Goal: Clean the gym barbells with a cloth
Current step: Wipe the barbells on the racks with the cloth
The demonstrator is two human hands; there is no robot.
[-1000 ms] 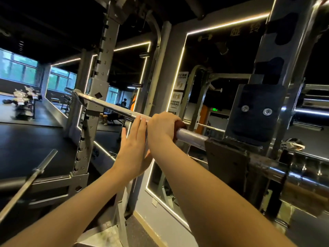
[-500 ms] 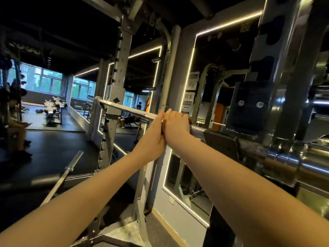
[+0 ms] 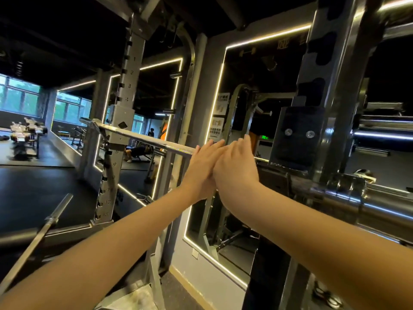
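A steel barbell (image 3: 143, 138) lies across the rack hooks, running from the left upright down toward its thick sleeve (image 3: 366, 201) at the right. Both my hands meet at the bar just left of the right hook. My left hand (image 3: 201, 168) reaches up with straight fingers, its fingertips over the bar. My right hand (image 3: 235, 166) lies against it, fingers also stretched out past the bar. The stretch of bar behind the hands is hidden. No cloth shows in this view.
The numbered left rack upright (image 3: 125, 121) and the right upright with its black padded hook (image 3: 297, 135) frame the bar. A second bar (image 3: 42, 233) slants at lower left. A lit mirror wall (image 3: 221, 90) stands straight ahead. Dumbbell racks (image 3: 26, 133) stand far left.
One second ago my right hand was curled round the bar over a reddish cloth; now its fingers are straight. My left hand has closed in against the right one.
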